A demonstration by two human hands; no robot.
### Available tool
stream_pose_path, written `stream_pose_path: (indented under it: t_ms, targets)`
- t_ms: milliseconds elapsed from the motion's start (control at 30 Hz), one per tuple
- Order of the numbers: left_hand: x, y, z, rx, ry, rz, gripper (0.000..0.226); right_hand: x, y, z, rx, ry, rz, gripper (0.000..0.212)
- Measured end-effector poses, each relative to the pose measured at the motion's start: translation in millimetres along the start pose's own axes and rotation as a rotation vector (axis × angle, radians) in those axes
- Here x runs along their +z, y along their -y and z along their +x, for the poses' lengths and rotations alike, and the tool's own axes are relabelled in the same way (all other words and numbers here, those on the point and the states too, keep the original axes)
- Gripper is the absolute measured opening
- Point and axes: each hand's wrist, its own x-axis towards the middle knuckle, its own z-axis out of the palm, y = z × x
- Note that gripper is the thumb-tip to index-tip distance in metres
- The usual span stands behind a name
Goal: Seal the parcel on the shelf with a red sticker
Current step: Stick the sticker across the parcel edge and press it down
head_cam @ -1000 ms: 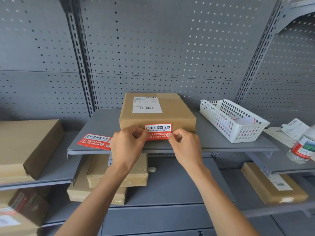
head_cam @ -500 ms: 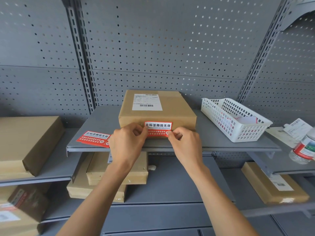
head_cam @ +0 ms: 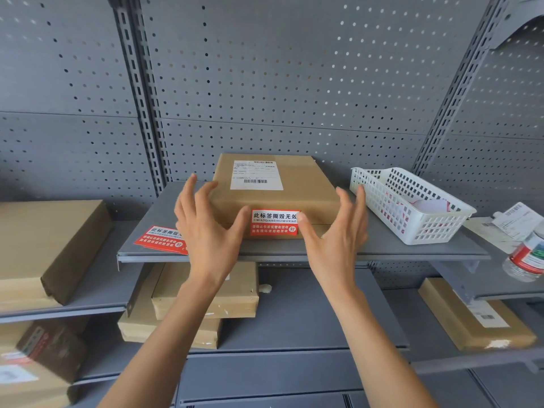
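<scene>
Grey perforated panels [head_cam: 294, 83] back a run of grey metal shelving, with slotted uprights on either side. On the middle shelf [head_cam: 382, 250] lies the parcel [head_cam: 306, 187], a flat brown cardboard box with a white shipping label [head_cam: 256, 175] on its top face. A red sticker [head_cam: 273, 222] with white and black print sits on the parcel's front face, across the seam near the front edge.

Both hands are spread wide and hold nothing. The left hand [head_cam: 206, 228] is at the parcel's front left corner, fingers fanned upward beside the box and thumb pointing toward the sticker's left edge. The right hand [head_cam: 335, 231] is at the front right corner, thumb tip at the sticker's right edge, fingers raised just beside the box's right side. Whether the fingers touch the cardboard cannot be told.

1 more red sticker sheet [head_cam: 160, 240] lies on the same shelf to the left, partly hidden behind the left hand. A white plastic basket [head_cam: 412, 228] stands on the shelf to the right of the parcel, with paper inside. Further right, a clear bottle with a red label [head_cam: 527, 254] lies on a neighbouring shelf. Other brown boxes rest on the lower shelves, including a stack of 2 [head_cam: 203, 301] under the left forearm and a large one at far left [head_cam: 44, 245].
</scene>
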Motion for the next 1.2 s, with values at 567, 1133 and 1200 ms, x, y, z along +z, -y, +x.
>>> stream_pose_path:
  t_ms: [567, 1133, 1200]
  targets:
    - [-6.0, -42.8, 20.0, -0.049, 0.070, 0.001, 0.071, 7.7, 50.8, 13.7, 0.008, -0.106, -0.148, 0.073]
    - [-18.2, -47.7, 23.7, -0.017, 0.063, -0.015, 0.038, -0.4, 61.8, 24.1, -0.009, -0.181, -0.020, 0.034]
    - [-20.1, -48.1, 24.4, -0.018, 0.072, -0.012, 0.036, -0.6, 61.3, 24.2, -0.009, -0.184, -0.006, 0.032]
